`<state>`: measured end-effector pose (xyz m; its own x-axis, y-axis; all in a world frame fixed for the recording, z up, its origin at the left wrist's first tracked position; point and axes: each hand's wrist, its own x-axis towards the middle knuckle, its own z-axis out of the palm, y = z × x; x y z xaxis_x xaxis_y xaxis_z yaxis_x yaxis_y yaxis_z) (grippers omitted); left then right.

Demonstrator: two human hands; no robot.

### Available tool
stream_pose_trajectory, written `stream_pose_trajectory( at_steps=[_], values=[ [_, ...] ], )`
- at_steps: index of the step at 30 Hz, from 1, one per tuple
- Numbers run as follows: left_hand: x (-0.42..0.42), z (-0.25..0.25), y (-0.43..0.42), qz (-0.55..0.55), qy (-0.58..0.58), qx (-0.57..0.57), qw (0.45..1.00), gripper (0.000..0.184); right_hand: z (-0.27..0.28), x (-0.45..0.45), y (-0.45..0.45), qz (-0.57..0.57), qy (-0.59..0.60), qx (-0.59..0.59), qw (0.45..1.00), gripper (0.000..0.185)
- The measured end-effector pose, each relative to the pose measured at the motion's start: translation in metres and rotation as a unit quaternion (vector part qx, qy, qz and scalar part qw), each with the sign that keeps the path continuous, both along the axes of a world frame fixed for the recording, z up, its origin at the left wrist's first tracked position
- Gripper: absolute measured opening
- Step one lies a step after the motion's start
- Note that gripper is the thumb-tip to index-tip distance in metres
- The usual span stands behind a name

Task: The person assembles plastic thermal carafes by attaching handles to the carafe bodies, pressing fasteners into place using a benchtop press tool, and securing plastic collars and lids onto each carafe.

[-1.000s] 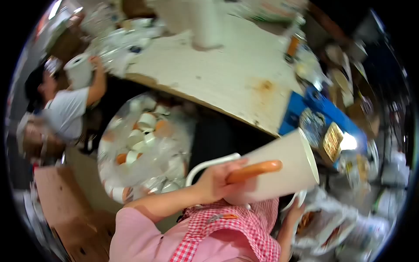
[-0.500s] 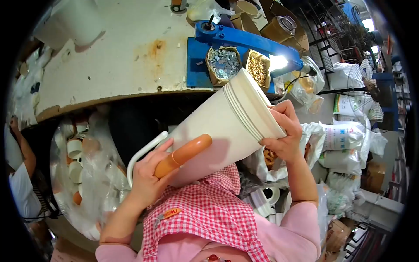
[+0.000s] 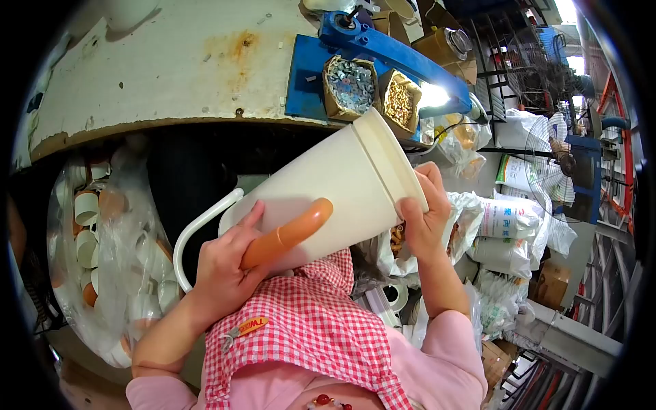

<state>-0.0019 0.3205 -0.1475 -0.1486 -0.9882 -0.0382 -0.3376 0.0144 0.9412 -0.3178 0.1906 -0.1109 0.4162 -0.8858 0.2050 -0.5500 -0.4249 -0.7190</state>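
A white tapered plastic container (image 3: pixel 314 184) is tilted in front of my chest, its wide rim up to the right. My right hand (image 3: pixel 425 215) grips that rim, thumb on the outside and fingers over the edge. My left hand (image 3: pixel 229 263) is closed around an orange curved piece (image 3: pixel 290 236) with a rounded end, against the container's side. Whether this piece is fixed to the container I cannot tell. A thin white curved tube (image 3: pixel 183 242) arcs beside my left hand near the narrow end; its attachment is hidden.
On the worktable (image 3: pixel 164 75) stands a blue metal fixture (image 3: pixel 396 48) with a lit lamp. Beside it are a box of grey metal pieces (image 3: pixel 352 85) and a box of brass-coloured pieces (image 3: pixel 400 101). A clear bag of white and orange parts (image 3: pixel 113 266) lies left; white sacks (image 3: pixel 506 219) stand right.
The container has turned in my hands: several ridges showed below its rim before, now one broad band does. My right thumb has shifted along the rim. The camera view has shifted slightly.
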Motion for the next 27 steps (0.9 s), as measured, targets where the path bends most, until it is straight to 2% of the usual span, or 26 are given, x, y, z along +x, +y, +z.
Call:
stream_pose_trajectory(
  at_steps=[3,5,7,8,10,12,13,14,15,16,17,18,19,20,22,23,24,25,26,27],
  values=[
    [-0.005,-0.002,0.0,0.035,-0.015,-0.044,0.998,0.027,0.004,0.008,-0.012,-0.005,0.021,0.003,1.0,0.047],
    [-0.005,-0.002,0.003,0.031,-0.025,-0.06,0.997,0.027,0.009,-0.008,-0.036,0.058,-0.024,0.165,0.984,0.04],
    [-0.003,-0.01,0.008,0.002,-0.048,-0.103,0.994,0.028,-0.005,-0.025,-0.074,0.014,-0.133,0.151,0.979,0.048],
    [-0.003,-0.01,0.011,-0.008,-0.045,-0.084,0.995,0.029,-0.016,-0.033,-0.095,0.002,-0.197,0.16,0.967,0.05],
    [-0.005,-0.001,0.018,-0.008,-0.064,-0.067,0.996,0.031,-0.085,-0.064,-0.093,-0.02,-0.083,0.275,0.958,0.051],
    [0.007,-0.006,0.012,0.005,-0.076,-0.101,0.992,0.032,-0.066,-0.022,-0.09,0.046,-0.048,0.337,0.939,0.053],
    [0.016,0.011,0.009,0.012,-0.074,-0.069,0.995,0.036,-0.053,-0.007,-0.091,0.057,-0.174,0.356,0.916,0.062],
    [0.033,0.021,0.007,0.032,-0.071,-0.093,0.993,0.038,-0.04,0.008,-0.092,0.077,-0.295,0.374,0.876,0.072],
    [0.05,0.031,0.007,0.042,-0.06,-0.115,0.991,0.04,-0.034,0.016,-0.088,0.055,-0.447,0.422,0.787,0.09],
    [0.073,0.057,0.003,0.067,-0.162,-0.164,0.971,0.036,-0.031,0.018,-0.09,0.059,-0.419,0.408,0.809,0.094],
    [0.093,0.096,0.0,0.098,-0.271,-0.207,0.935,0.026,-0.031,0.014,-0.096,0.061,-0.392,0.387,0.832,0.099],
    [0.121,0.121,-0.005,0.079,-0.352,-0.254,0.897,0.02,-0.042,0.004,-0.104,0.065,-0.374,0.396,0.836,0.096],
    [0.142,0.143,-0.009,0.088,-0.533,-0.282,0.793,0.02,-0.058,-0.003,-0.108,0.068,-0.356,0.403,0.84,0.094],
    [0.158,0.166,-0.017,0.063,-0.643,-0.32,0.693,0.024,-0.073,0.0,-0.103,0.004,-0.36,0.428,0.829,0.087],
    [0.21,0.166,-0.047,0.045,-0.78,-0.317,0.537,0.018,-0.097,0.007,-0.09,0.002,-0.333,0.453,0.827,0.074],
    [0.243,0.159,-0.065,0.025,-0.797,-0.339,0.499,0.015,-0.105,0.013,-0.083,-0.01,-0.313,0.465,0.828,0.07],
    [0.276,0.15,-0.083,-0.008,-0.831,-0.301,0.468,0.011,-0.111,0.019,-0.078,-0.006,-0.312,0.467,0.827,0.068],
    [0.319,0.131,-0.099,-0.045,-0.866,-0.279,0.412,0.007,-0.115,0.026,-0.073,-0.003,-0.311,0.469,0.826,0.065],
    [0.362,0.113,-0.113,-0.077,-0.847,-0.263,0.456,0.005,-0.113,0.032,-0.07,0.003,-0.32,0.473,0.821,0.062],
    [0.384,0.096,-0.116,-0.077,-0.851,-0.262,0.448,0.005,-0.117,0.032,-0.068,0.002,-0.326,0.474,0.818,0.06]
  ],
)
